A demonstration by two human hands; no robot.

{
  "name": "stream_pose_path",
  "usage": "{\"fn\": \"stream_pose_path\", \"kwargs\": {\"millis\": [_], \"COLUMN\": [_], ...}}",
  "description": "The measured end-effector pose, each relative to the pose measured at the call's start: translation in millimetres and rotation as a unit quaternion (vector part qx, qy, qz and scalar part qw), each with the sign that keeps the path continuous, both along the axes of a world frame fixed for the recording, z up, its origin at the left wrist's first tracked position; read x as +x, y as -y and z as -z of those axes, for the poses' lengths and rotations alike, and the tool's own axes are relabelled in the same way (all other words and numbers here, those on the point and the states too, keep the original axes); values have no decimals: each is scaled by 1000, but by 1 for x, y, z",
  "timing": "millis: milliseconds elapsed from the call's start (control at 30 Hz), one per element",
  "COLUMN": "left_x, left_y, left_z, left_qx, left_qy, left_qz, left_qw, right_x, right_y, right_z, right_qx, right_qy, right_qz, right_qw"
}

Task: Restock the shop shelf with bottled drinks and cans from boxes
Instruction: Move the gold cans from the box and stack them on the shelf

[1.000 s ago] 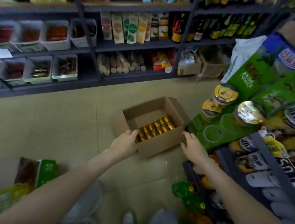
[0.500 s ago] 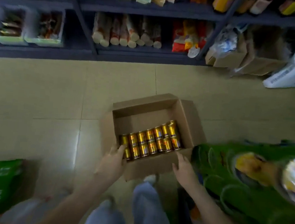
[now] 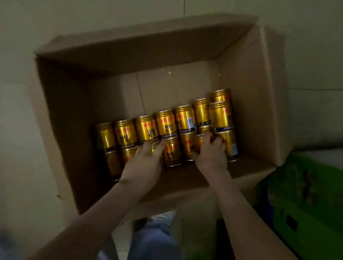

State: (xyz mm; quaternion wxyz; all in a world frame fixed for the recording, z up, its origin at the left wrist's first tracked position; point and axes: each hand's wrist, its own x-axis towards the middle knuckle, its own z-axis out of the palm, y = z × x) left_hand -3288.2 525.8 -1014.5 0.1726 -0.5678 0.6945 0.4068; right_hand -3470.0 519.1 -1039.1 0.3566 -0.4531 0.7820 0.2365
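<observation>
both hands have moved off the box [image 3: 131, 50] rim and down onto the cans [image 3: 146, 128], which lie on their sides, long axes pointing away from the person. right hand [image 3: 211, 155] fingers [image 3: 208, 136] curl round one of the near-row cans. left hand [image 3: 145, 160] rests spread over another, grip unclear.

Open cardboard box [image 3: 66, 105] on the tiled floor [image 3: 20, 36], cans [image 3: 146, 128] lying in two rows across its near half, left hand [image 3: 145, 162] and right hand [image 3: 211, 155] side by side on the near row, carton [image 3: 309, 198] just right of the box
</observation>
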Motion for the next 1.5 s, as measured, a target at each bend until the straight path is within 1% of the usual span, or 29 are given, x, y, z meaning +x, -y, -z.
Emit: {"fn": "stream_pose_path", "kwargs": {"millis": [67,100,167,200,267,333,400,467,533,567,600,667,700,733,800,833,933,1033,1100,1167,1333,1500], "left_x": [-7,-10,-16,-20,-27,-35,-41,-44,-44,-43,-41,-35,-32,-28,-20,-15,3,23,35,45,68,78], "left_y": [-7,-10,-14,-16,-16,-9,1,13,24,28,31,35,36,36,36,36,39,49,59,73,101,108], "left_z": [24,32,41,43,45,44,45,47,48,48,48,49,50,51,52,52,38,0,-44,-99,-264,-433], "left_qx": [21,34,71,92,125,144,139,120,105,105,112,128,135,143,161,167,178,166,162,161,144,154], "left_qy": [-9,-19,-53,-81,-155,-220,-277,-308,-313,-308,-300,-282,-274,-265,-249,-243,-239,-234,-236,-249,-298,-347], "left_qz": [4,2,-23,-49,-105,-139,-188,-240,-276,-292,-307,-326,-331,-338,-358,-369,-385,-406,-425,-435,-410,-388], "left_qw": [1000,999,996,991,974,955,932,913,903,899,896,893,893,892,885,881,873,868,859,850,850,840], "right_x": [3,4,1,-2,-8,-9,-6,-2,-5,-10,-18,-40,-49,-56,-59,-57,-41,-10,16,39,77,95], "right_y": [4,5,5,6,8,12,16,18,23,28,34,47,52,56,58,59,59,59,61,64,62,31], "right_z": [14,18,20,19,14,5,-4,-8,-9,-9,-7,1,6,13,25,29,15,-37,-92,-156,-324,-489], "right_qx": [-23,-36,-66,-82,-105,-117,-109,-93,-81,-92,-125,-195,-200,-177,-118,-111,-158,-204,-221,-240,-260,-296], "right_qy": [-44,-52,-29,0,87,187,261,313,350,348,314,168,103,67,55,51,42,69,96,138,256,372], "right_qz": [-18,-18,6,25,66,124,163,188,221,244,258,228,208,198,210,212,173,154,176,214,353,439], "right_qw": [999,998,997,996,988,967,945,926,907,900,905,939,952,962,969,970,971,964,954,937,862,762]}}
